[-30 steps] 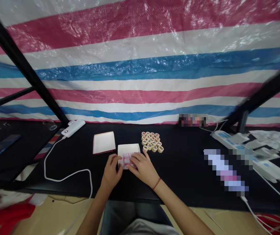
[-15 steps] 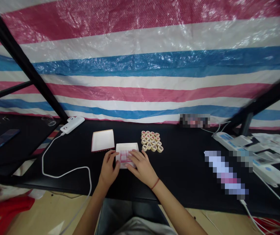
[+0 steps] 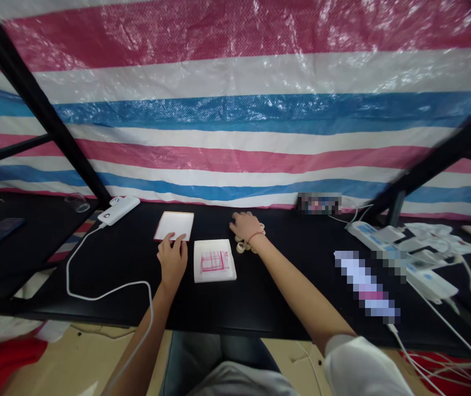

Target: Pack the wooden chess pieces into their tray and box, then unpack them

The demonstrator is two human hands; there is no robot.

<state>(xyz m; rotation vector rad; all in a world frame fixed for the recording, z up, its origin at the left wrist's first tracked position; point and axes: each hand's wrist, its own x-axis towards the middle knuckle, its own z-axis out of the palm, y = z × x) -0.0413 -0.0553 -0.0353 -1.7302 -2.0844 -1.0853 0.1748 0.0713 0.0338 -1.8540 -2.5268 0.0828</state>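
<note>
round pieces [image 3: 240,247], mostly hidden under right hand [image 3: 247,225], left hand [image 3: 172,259] at tray [image 3: 178,223], grips unclear

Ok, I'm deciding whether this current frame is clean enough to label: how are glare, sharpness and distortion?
Head view: bright glints speckle the striped sheet, mainly high up; head view: marks on the round pieces beside the right hand are too small to read surely; head view: mosaic blocks hide detail; head view: stretched edges suggest a wide lens.

My left hand [image 3: 172,258] at a lid's [image 3: 176,222] near edge, my right hand [image 3: 248,224] over round pieces [image 3: 240,247], a box [image 3: 221,245] between them.
</note>
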